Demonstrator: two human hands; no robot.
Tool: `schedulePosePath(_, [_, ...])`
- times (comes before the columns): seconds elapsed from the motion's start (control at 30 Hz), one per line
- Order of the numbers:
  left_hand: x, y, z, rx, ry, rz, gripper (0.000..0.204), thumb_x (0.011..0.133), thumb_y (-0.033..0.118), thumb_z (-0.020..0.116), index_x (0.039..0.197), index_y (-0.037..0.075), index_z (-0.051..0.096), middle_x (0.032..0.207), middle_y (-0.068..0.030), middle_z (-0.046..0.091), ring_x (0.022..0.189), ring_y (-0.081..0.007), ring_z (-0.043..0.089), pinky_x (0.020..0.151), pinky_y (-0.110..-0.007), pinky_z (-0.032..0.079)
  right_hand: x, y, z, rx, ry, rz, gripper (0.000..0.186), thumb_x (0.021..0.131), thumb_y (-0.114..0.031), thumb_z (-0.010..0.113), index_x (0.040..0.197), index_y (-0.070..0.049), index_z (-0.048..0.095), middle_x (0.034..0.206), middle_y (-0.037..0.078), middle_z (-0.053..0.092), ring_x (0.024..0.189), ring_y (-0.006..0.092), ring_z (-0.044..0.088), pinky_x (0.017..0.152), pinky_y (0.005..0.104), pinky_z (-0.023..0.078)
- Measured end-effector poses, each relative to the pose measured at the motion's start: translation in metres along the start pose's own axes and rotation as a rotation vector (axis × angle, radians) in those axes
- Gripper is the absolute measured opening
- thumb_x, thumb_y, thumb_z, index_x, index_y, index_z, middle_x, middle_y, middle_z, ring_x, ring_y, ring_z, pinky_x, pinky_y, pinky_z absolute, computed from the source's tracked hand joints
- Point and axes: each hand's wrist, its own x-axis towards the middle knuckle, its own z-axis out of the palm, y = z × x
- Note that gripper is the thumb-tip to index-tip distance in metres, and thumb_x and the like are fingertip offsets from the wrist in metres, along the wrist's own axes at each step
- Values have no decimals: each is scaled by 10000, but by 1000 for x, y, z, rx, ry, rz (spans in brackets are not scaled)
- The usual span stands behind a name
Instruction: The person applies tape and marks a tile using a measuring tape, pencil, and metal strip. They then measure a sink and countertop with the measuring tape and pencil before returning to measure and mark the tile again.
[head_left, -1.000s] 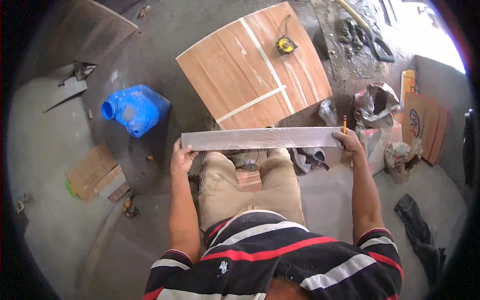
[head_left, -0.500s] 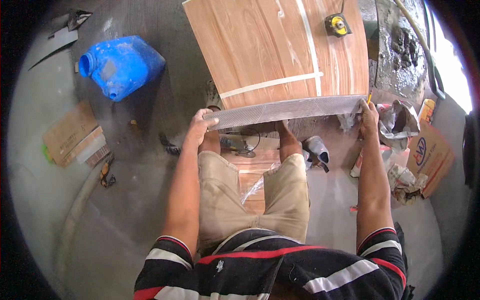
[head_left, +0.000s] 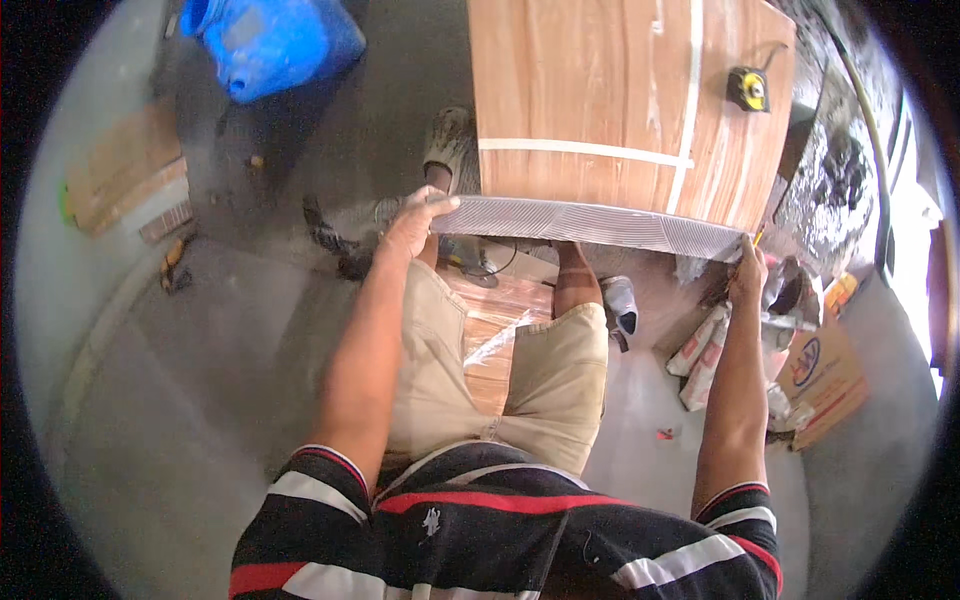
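Observation:
A long narrow grey strip [head_left: 590, 222] with combed ridges on its face lies along the near edge of a wood-look board [head_left: 580, 90] marked with white bands. My left hand [head_left: 415, 222] grips the strip's left end, thumb over the top. My right hand [head_left: 746, 268] grips its right end and also has a yellow pencil [head_left: 760, 236] in it. A yellow-and-black tape measure [head_left: 749, 92] rests on the board. Under me, between my legs, is another wood-look panel [head_left: 488, 385] with crumpled plastic on it.
A blue jerrycan [head_left: 290, 40] stands upper left, near cardboard pieces [head_left: 125, 170]. Wet mortar [head_left: 835, 160] is on a surface at the right, with a long handle [head_left: 868, 120] nearby. Torn bags [head_left: 700, 360], a shoe [head_left: 620, 305] and a carton [head_left: 820, 385] lie to the right.
The view has shifted, and the strip now sits against the board's near edge, tilting with its right end lower; earlier that end was higher. Both hands still hold it.

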Motion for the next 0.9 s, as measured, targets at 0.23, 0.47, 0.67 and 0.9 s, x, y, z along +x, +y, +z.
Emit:
schedulePosePath(0.23, [3,-4,-16,-34,20,81,365,776,213,864,1027,77,637,994,-59,676,1020,-181,585,974,-339,396,-10,-13,24,97,11,52,281,1001,-278,689,1062,-4,696,823,17,623,614,109,536,518,287,424])
schedulePosePath(0.47, [20,13,-9,-70,-78,146,379,724,164,866,1022,100,641,1001,-54,681,1022,-192,595,973,-353,399,16,-35,23,-193,37,34,471,978,-466,684,1219,-60,683,1020,43,640,849,151,596,647,297,468])
schedulePosePath(0.67, [43,33,-10,-100,-210,192,341,762,146,856,1031,112,649,1002,-25,702,938,-169,643,892,-332,489,27,-40,35,-293,-12,-15,509,968,-479,683,1267,-68,672,1098,58,635,979,180,541,806,358,443])
schedulePosePath(0.9, [56,38,2,-83,-220,160,401,720,148,881,1038,91,644,1005,-55,715,974,-200,660,945,-359,478,38,-26,45,-244,-26,-41,406,966,-403,701,1164,-49,679,998,37,610,907,163,548,783,350,458])
